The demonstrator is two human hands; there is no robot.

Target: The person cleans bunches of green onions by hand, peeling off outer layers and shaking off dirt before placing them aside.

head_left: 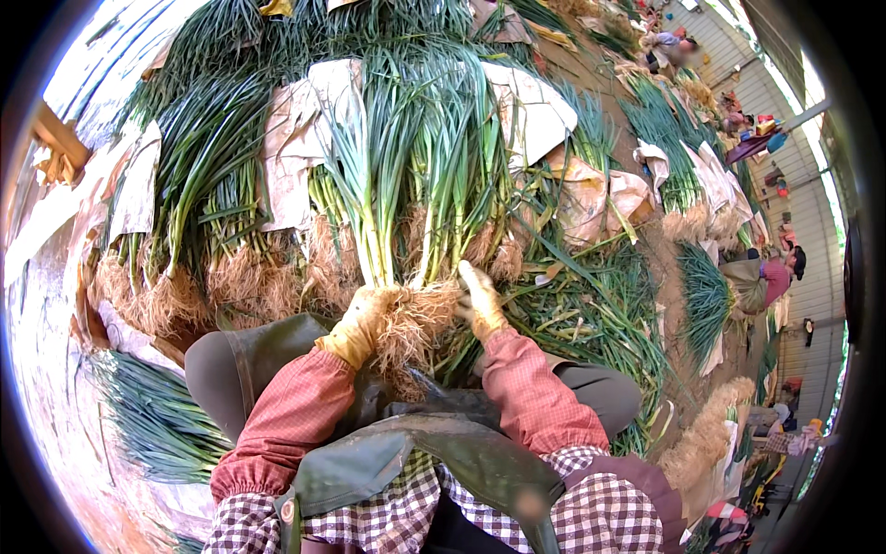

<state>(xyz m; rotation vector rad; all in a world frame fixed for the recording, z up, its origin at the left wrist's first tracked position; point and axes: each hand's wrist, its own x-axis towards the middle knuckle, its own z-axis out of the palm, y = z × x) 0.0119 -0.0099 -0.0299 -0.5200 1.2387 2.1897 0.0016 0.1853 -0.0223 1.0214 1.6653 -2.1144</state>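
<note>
Yellow work gloves cover both hands. My left hand [367,323] is wrapped round the lower stalks of a bunch of green onions [377,217], just above their roots. Pale, tangled roots [415,325] hang between my hands, over my lap. My right hand [482,300] is at the right side of the bunch, its fingers apart and lying against the stalk bases and roots. The long green leaves stretch away from me over other onions. Some of the fingers on the inner side of the right hand are hard to make out.
More green onions with roots toward me lie at left [198,185]. Pale sheets [531,111] lie among the piles. Loose leaves [591,314] cover the ground at right. Another onion pile [161,420] lies at lower left. A person in a red top [775,280] sits farther right.
</note>
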